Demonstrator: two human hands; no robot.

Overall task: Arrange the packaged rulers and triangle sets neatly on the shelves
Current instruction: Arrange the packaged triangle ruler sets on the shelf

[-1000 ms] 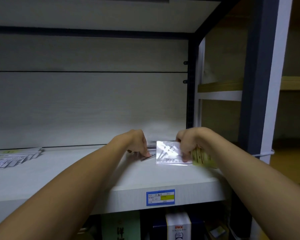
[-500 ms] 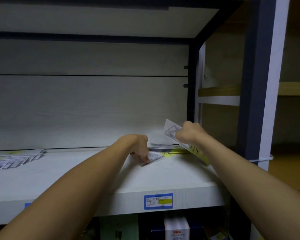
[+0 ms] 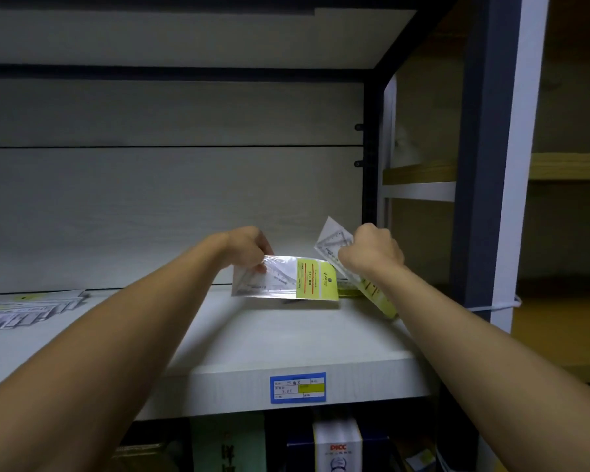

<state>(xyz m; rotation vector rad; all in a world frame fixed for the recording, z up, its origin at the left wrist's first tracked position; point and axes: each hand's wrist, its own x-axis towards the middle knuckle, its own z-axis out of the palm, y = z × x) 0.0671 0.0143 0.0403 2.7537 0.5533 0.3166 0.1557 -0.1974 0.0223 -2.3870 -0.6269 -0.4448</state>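
Above the white shelf (image 3: 286,342), right end: left hand (image 3: 249,248) pinches one clear triangle-set packet (image 3: 283,279) held level; right hand (image 3: 372,253) grips a second packet (image 3: 331,241), tilted. Further packets (image 3: 24,310) lie far left.

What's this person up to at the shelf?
A person is sorting packaged triangle ruler sets on a white shelf. The left hand holds one clear packet with a yellow-green card lifted just above the shelf, while the right hand grips another packet tilted up near the shelf's right end. More packets lie spread out at the far left.
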